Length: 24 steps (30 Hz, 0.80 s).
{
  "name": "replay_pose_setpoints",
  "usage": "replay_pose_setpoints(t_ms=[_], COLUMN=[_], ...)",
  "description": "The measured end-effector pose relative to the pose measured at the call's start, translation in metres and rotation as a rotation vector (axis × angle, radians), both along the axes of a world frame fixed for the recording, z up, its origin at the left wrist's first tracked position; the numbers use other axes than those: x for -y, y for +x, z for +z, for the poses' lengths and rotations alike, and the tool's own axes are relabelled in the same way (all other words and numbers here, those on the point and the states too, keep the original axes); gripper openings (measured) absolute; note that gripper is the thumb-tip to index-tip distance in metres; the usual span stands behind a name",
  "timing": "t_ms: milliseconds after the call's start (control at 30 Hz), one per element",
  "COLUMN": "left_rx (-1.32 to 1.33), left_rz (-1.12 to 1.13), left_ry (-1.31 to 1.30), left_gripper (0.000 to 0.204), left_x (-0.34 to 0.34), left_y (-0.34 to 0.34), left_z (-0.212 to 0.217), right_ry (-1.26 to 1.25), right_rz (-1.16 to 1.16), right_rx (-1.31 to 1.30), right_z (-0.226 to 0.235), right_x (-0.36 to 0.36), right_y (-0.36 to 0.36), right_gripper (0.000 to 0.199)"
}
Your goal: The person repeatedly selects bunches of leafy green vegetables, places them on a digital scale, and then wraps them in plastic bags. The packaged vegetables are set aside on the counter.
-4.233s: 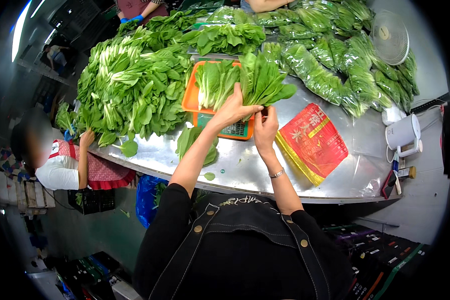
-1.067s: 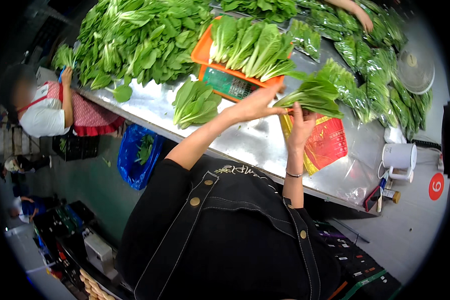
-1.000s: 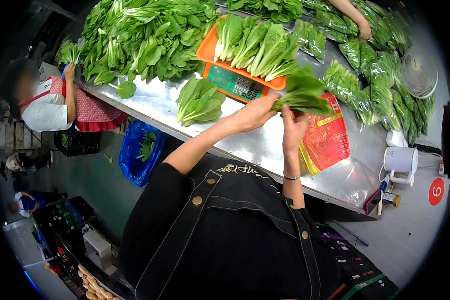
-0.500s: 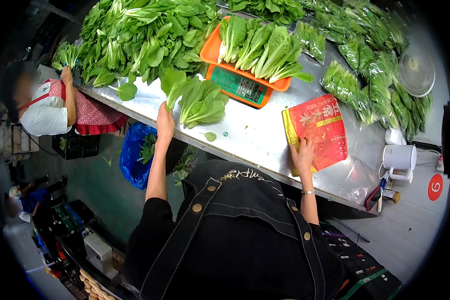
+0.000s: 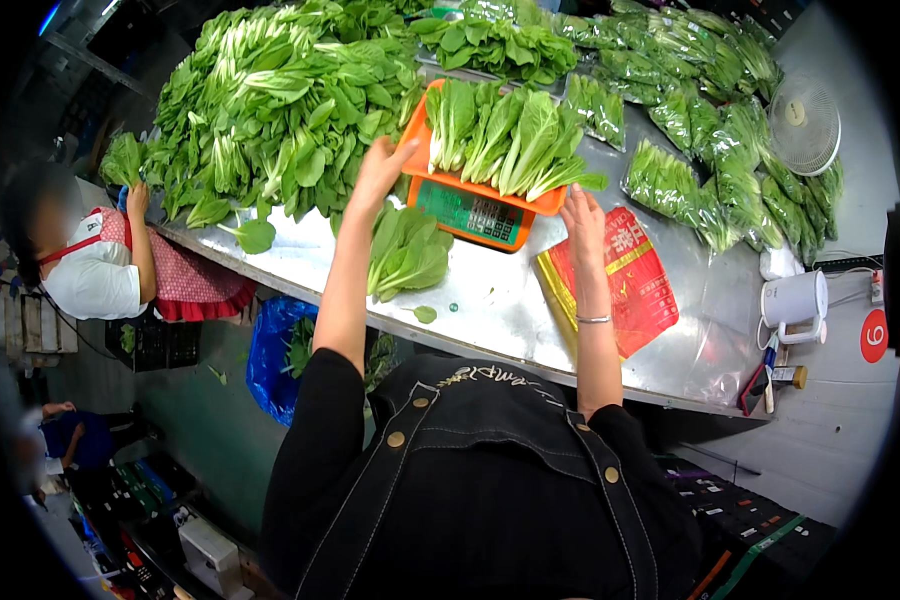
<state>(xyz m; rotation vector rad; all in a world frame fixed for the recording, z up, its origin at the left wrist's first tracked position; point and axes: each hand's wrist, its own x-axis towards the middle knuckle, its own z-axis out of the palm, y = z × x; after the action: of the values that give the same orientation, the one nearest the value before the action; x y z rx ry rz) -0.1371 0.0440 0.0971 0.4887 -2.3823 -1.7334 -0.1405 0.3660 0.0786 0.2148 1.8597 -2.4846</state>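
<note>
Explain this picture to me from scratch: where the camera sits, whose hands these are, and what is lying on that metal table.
The camera is worn on a person's head and looks down, so the round, bent edges come from its wide lens. The dark apron at the bottom is the wearer's own. Their left hand reaches up to the big pile of loose greens, at the corner of the orange tray. Their right hand rests open beside that tray, above a stack of red bags. The tray holds greens and sits on a scale. A small bunch of greens lies on the metal table. Bagged greens lie to the right. Neither hand holds anything. Another person works at the left.
</note>
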Motion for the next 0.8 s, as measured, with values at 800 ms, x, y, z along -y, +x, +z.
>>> replay_pose_setpoints(t_ms=[800], left_rx=[0.224], left_rz=[-0.275], left_ry=[0.692], left_gripper=[0.049], left_x=[-0.028], left_y=[-0.117], left_z=[-0.043], right_ry=[-0.035], right_rz=[0.103], right_rx=[-0.046], right_z=[-0.022], right_x=[0.048], right_y=[-0.06], right_gripper=[0.065])
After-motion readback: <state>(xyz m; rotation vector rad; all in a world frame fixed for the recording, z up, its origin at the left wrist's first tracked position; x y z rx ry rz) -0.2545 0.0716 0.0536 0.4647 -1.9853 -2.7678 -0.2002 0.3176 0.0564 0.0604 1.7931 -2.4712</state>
